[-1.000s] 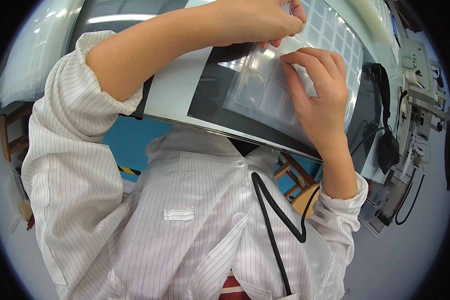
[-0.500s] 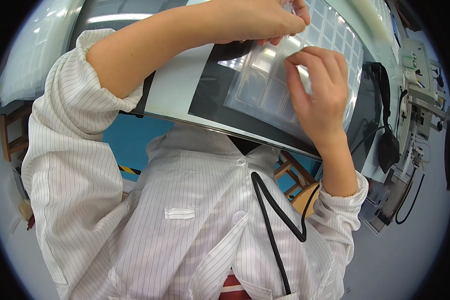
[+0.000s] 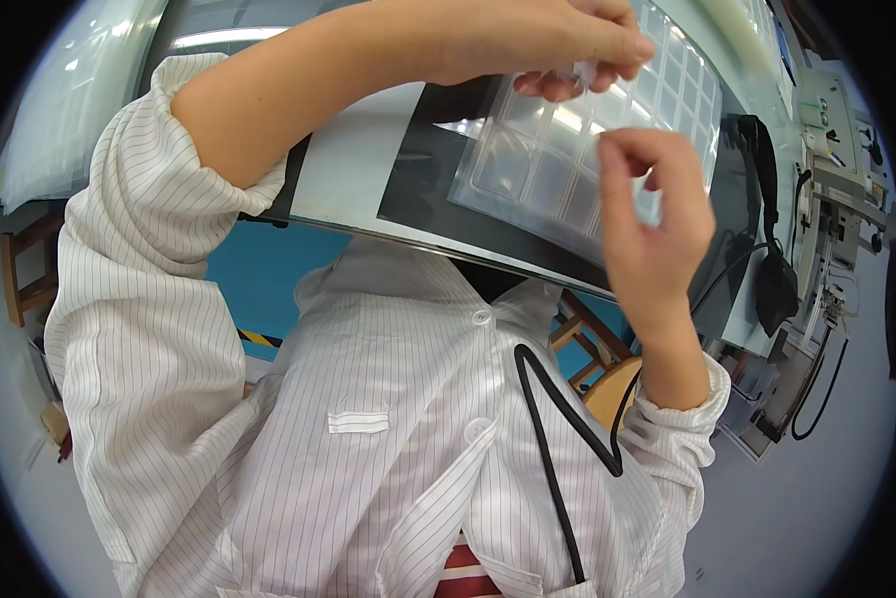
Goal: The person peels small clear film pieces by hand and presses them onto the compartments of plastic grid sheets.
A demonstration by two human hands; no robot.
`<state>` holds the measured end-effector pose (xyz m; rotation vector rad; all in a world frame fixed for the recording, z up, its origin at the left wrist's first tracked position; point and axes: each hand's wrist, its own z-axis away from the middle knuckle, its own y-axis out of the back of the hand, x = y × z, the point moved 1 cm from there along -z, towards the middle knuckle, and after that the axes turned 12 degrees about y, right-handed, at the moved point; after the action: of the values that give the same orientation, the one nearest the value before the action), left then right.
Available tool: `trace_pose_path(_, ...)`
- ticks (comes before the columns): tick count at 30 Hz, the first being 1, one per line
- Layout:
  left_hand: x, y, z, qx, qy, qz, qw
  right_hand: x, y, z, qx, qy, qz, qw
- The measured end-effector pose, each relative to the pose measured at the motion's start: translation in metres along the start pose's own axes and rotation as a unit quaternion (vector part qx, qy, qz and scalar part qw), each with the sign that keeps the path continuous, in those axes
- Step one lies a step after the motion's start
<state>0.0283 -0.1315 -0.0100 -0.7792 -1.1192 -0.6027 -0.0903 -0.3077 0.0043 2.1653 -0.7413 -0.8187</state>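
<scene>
A clear plastic sheet with rows of square pockets [image 3: 551, 184] lies on the dark bench surface. My left hand [image 3: 558, 45] reaches across above its far part, fingers bent and closed around a small crumpled clear plastic piece [image 3: 583, 73]. Over the sheet's right part is my right hand [image 3: 659, 204], with thumb and forefinger tips brought together in a pinch. Whatever may be between those tips is too small to make out. The left hand and forearm cover part of the sheet's far left side.
A stack of clear plastic sheets [image 3: 69, 110] stands at the left. More translucent sheets [image 3: 732, 40] are at the far right. A black strap with a pouch [image 3: 775, 289] lies by the bench's right end. Metal equipment [image 3: 832, 199] stands beyond, and a wooden stool [image 3: 607, 384] below.
My left hand has shifted slightly right, and the clear piece in its fingers shows more. My right hand has moved right and toward my body, still pinched.
</scene>
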Motion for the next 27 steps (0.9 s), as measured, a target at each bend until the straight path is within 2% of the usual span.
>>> trace_pose_path(2,-0.007,-0.002,-0.013,0.023,0.0,0.001,1.0,0.001,-0.003,0.013,-0.063,0.069,0.042,0.995)
trace_pose_path(5,-0.009,-0.008,-0.023,0.067,0.018,0.001,0.998,0.008,-0.006,0.025,-0.081,0.099,0.091,0.988)
trace_pose_path(8,-0.009,-0.009,-0.023,0.097,0.037,-0.01,0.995,0.013,-0.006,0.026,-0.076,0.113,0.081,0.987)
trace_pose_path(15,-0.011,-0.008,-0.023,0.088,0.037,-0.008,0.995,0.012,-0.007,0.025,-0.055,0.095,0.076,0.991)
trace_pose_path(18,-0.01,-0.006,-0.022,0.083,0.036,-0.026,0.996,0.014,-0.008,0.026,-0.065,0.116,0.06,0.989)
trace_pose_path(22,-0.01,-0.005,-0.022,0.079,0.039,-0.04,0.995,0.013,-0.007,0.023,-0.062,0.084,0.036,0.994)
trace_pose_path(25,-0.004,-0.015,-0.013,0.078,0.013,-0.052,0.995,0.014,-0.006,0.02,-0.072,0.085,0.038,0.993)
trace_pose_path(27,-0.001,-0.028,-0.002,0.195,-0.045,-0.198,0.96,0.014,-0.002,0.015,-0.077,0.099,0.037,0.991)
